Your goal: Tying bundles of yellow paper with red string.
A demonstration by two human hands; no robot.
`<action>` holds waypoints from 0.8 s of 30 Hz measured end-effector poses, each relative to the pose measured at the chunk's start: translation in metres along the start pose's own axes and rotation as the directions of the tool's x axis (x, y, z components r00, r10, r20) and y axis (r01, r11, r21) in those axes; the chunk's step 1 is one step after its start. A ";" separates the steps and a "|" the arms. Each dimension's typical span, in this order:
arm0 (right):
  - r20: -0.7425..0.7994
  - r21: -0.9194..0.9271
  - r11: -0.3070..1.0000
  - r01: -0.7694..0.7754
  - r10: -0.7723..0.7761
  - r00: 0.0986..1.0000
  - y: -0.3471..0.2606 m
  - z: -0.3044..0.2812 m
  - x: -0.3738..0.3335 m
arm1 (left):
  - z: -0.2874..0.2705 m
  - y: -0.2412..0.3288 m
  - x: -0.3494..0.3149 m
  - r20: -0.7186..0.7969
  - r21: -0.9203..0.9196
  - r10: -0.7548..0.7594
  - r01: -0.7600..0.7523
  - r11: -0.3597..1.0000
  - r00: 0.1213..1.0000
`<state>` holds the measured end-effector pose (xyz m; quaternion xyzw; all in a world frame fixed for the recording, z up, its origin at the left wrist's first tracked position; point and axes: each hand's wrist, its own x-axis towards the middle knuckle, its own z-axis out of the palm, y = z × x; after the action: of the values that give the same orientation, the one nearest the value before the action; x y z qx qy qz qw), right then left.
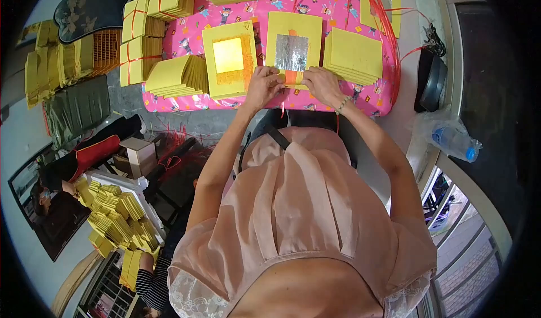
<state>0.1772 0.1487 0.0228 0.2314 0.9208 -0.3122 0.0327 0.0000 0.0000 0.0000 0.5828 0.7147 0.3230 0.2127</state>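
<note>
Directly in front of me lies a yellow paper sheet [295, 26] with a silver foil square [291, 52] on it. Its near edge is curled up, showing an orange band. My left hand [265, 87] pinches the left end of that edge, and my right hand [323, 85] grips the right end, fingers closed. Left of it is a stack of yellow paper [211, 84] whose top sheet carries a gold square [227, 55] on an orange patch. To the right sits a fanned pile of yellow sheets [354, 54]. Whether more sheets lie under mine is hidden.
Red-tied yellow bundles [135, 60] and a leaning yellow stack [176, 76] line the left of the pink patterned table [236, 14]. Red strands [389, 19] hang at the right. Lower left, a person's striped sleeve [159, 273] is near piled yellow bundles [115, 208].
</note>
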 end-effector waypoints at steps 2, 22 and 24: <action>-0.003 -0.006 1.000 0.011 -0.011 1.000 0.001 0.000 0.000 | 0.000 0.000 0.000 0.019 -0.005 -0.019 0.019 1.000 1.000; -0.072 -0.284 0.952 0.117 -0.143 0.987 -0.017 -0.023 0.019 | -0.020 0.045 0.019 -0.170 0.264 0.133 -0.085 0.961 0.977; 0.026 -0.248 0.968 0.029 -0.023 0.999 -0.029 -0.057 0.036 | -0.020 0.050 0.017 -0.227 0.247 0.149 -0.091 0.965 0.963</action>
<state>0.1371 0.1766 0.0776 0.2097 0.9551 -0.1978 0.0679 0.0174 0.0177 0.0507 0.6022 0.7316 0.3178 0.0333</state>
